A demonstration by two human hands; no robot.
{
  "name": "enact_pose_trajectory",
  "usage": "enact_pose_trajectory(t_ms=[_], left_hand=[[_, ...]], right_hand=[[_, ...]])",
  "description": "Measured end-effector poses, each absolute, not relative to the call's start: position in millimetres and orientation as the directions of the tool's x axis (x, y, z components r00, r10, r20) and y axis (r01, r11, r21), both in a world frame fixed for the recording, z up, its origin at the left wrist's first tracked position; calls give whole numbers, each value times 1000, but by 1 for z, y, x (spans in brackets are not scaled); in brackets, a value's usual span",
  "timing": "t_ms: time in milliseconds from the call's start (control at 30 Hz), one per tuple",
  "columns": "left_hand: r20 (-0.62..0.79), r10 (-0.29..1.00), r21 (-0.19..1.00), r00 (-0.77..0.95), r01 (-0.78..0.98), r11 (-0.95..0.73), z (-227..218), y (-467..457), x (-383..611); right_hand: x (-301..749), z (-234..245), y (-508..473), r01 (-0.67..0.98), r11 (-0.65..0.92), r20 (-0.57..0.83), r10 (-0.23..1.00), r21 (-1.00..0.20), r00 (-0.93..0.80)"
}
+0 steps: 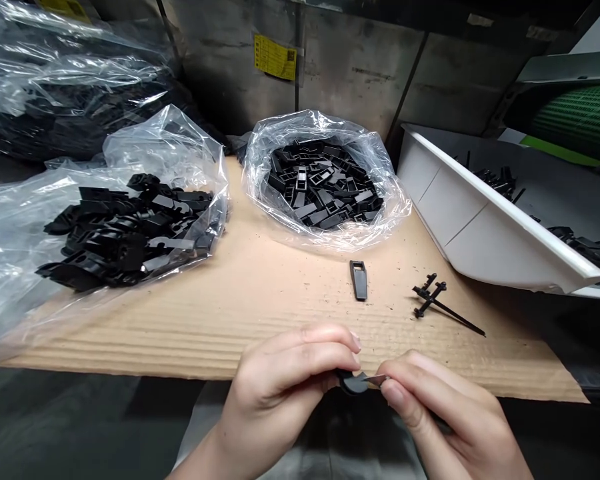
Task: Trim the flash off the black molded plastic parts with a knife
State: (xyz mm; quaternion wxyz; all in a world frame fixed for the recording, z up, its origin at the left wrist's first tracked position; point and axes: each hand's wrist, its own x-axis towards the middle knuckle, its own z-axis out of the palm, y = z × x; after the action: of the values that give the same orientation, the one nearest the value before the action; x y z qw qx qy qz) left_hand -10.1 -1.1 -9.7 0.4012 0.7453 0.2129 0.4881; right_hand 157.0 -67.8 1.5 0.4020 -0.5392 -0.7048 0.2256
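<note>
Black part (354, 387): btwn both hands, in L hand's fingertips, at cardboard's near edge in view; ht above edge can't tell.
L hand (280, 380): fingers curled, gripping blk part; far side of grip hidden.
R hand (445, 400): thumb + index pinching thin blade (375, 379); other fingers folded.
Blade: pts left, tip at part's R side; looks in contact, exact pt too small to tell.
Cardboard sheet (220, 333): under bags + loose pcs; near edge runs L-R approx level w/ hands, R corner beyond R hand.
Loose clip (361, 285): on sheet, beyond hands, just short of mid bag; narrow, window at far end.
Sprue (430, 295): on sheet, R of clip, beyond R hand; stem pts toward near R corner.
Room: bare strip L of clip, btwn L bag and L hand; tighter btwn clip and fingers.
L bag (170, 130): clear film, blk curved parts (115, 230) spilling at mouth; film reaches sheet's near L edge.
Mid bag (320, 120): open top, full of blk clips (325, 193), far side of sheet.
White tray (450, 207): R side, wall bounds sheet there; blk pcs inside.
Back: metal panel w/ yellow label (275, 57), behind mid bag.
</note>
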Motion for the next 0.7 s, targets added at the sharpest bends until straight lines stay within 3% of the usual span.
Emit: enact_pose_trajectory(t_ms=[167, 333, 567, 700], left_hand=[[544, 711, 803, 446, -29, -596, -8, 0, -9], [529, 723, 808, 443, -5, -589, -6, -2, -7], [505, 731, 827, 459, -15, -562, -6, 0, -8], [510, 727, 823, 460, -17, -567, -5, -1, -4]], right_hand=[[161, 7, -68, 653, 289, 281, 952, -700, -120], [166, 16, -64, 688, 219, 127, 975, -692, -182], [170, 22, -64, 533, 281, 78, 926, -799, -370], [173, 20, -66, 451, 154, 58, 974, -879, -220]])
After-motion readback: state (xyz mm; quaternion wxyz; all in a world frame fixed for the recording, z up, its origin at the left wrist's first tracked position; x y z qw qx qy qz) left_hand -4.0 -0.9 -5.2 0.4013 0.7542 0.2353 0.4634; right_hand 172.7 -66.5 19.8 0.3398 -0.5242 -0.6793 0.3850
